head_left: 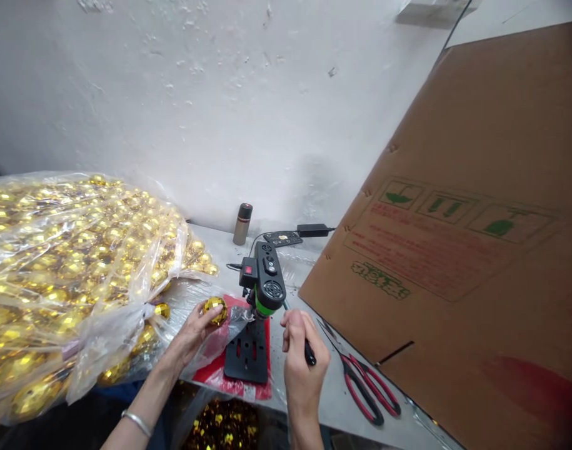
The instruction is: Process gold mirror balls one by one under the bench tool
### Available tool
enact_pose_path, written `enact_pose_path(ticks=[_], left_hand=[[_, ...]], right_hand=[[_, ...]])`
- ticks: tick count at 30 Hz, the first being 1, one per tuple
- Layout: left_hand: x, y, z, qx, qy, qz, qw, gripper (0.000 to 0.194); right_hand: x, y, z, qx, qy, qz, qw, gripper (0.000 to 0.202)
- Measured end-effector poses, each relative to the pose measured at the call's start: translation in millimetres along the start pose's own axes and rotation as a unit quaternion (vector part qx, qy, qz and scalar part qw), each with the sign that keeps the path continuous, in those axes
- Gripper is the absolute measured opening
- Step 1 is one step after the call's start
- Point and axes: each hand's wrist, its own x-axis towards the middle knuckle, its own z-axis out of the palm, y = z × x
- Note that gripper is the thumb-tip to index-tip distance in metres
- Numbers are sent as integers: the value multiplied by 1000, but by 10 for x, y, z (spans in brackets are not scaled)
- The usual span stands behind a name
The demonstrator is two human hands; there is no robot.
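Between the fingertips of my left hand (pixel 192 337) is a small gold mirror ball (pixel 215 310), held up beside the head of a small black and green bench drill press (pixel 270 284). My right hand (pixel 306 356) is wrapped round the press's feed lever, whose black knob (pixel 310 354) sticks out past the fingers. Below the drill head, the slotted black base (pixel 246 369) rests on a red plastic sheet (pixel 210 374). Clear plastic partly covers the area around the drill tip, so the bit cannot be made out.
A big clear bag of gold mirror balls (pixel 79 262) fills the left side. Red-handled scissors (pixel 367 381) lie to the right, beside a large cardboard box (pixel 454 250). Behind stand a spray can (pixel 242 224) and a power adapter (pixel 314 230). Gold pieces (pixel 224 425) show below the table edge.
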Motion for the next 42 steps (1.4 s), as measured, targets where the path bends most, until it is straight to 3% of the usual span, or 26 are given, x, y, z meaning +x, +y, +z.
enact_pose_path(ticks=[3,5,10,15,20,25,36,42], left_hand=[[-92,-280,152,-54,18,-36,998,82],[-121,-445,208,-37,33,-31,998,84],[-125,-722,249,91,43,86,991,73],[-97,-864,261,271,22,170,947,55],[-87,-926,251,369,1,237,899,59],[-74,-885,307,375,-34,277,884,54],[-6,-905,343,420,-75,256,867,57],[-20,-912,360,432,-68,233,869,52]], right_hand=[[52,-34,-4,-8,-7,8,1000,41],[64,-43,-15,-13,-16,5,1000,40],[38,-28,-33,-15,-23,-16,999,37],[-22,24,-31,-13,-28,-21,999,36],[-54,38,-41,-11,-27,-22,999,36],[-64,27,-44,-9,-24,-24,999,35],[-133,56,-65,5,-28,-24,999,30],[-317,297,-35,-1,-18,-86,996,32]])
